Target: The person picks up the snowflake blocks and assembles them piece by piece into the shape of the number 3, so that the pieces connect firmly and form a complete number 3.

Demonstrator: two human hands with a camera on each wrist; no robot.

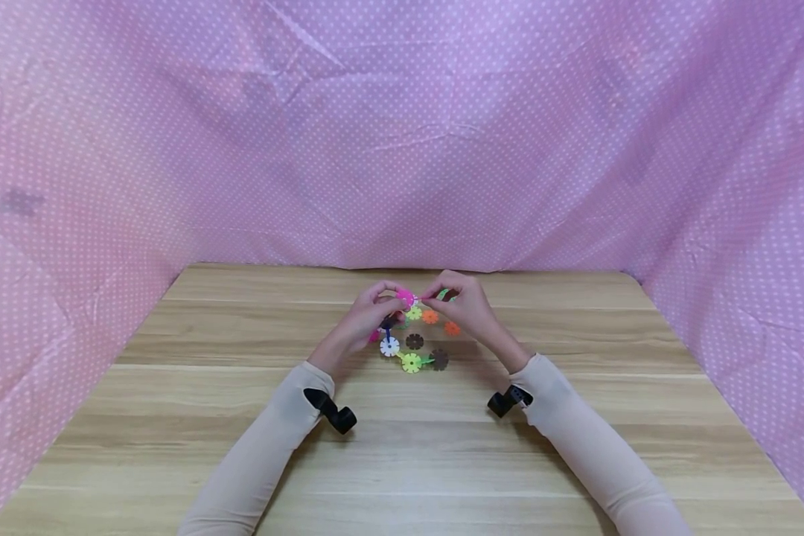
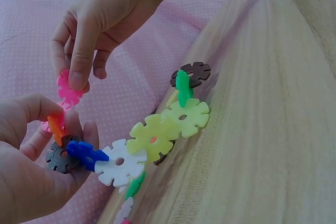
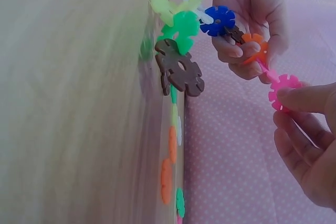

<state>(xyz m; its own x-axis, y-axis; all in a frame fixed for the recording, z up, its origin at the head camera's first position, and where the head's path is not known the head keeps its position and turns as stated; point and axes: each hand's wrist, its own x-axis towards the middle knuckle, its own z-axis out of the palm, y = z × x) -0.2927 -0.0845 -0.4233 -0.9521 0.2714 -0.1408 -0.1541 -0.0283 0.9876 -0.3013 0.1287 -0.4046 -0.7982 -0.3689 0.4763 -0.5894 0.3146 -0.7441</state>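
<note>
1. Your left hand point(image 1: 365, 320) gripped the near end of a chain of snowflake discs point(image 2: 152, 137), fingers curled round a dark grey disc point(image 2: 60, 157) with a blue disc point(image 2: 84, 153) slotted into it and an orange disc point(image 2: 55, 125) standing above

2. Your right hand point(image 1: 465, 305) pinched a pink disc point(image 2: 68, 90) between thumb and forefinger, holding it just beside the orange disc at the top of what your left hand held; whether pink and orange were already slotted together could not be told

3. Both hands were raised above the wooden table point(image 1: 576, 417), near its far middle, close together and almost touching at the pink disc point(image 1: 405, 298)

4. From your left hand the chain ran on through a white disc point(image 2: 121, 162), two pale yellow-green discs point(image 2: 184, 116), an upright green disc point(image 2: 182, 87) and a brown disc point(image 2: 193, 73); its far end sat on the table

5. In the head view loose discs lay on the table under your hands: an orange pair point(image 1: 440, 321), a brown one point(image 1: 414, 342) and others half hidden

6. Pink dotted cloth point(image 1: 402, 134) hung behind and to both sides of the table

7. You wore beige sleeves point(image 1: 268, 447), with a black camera mount point(image 1: 331, 411) on each wrist
</note>
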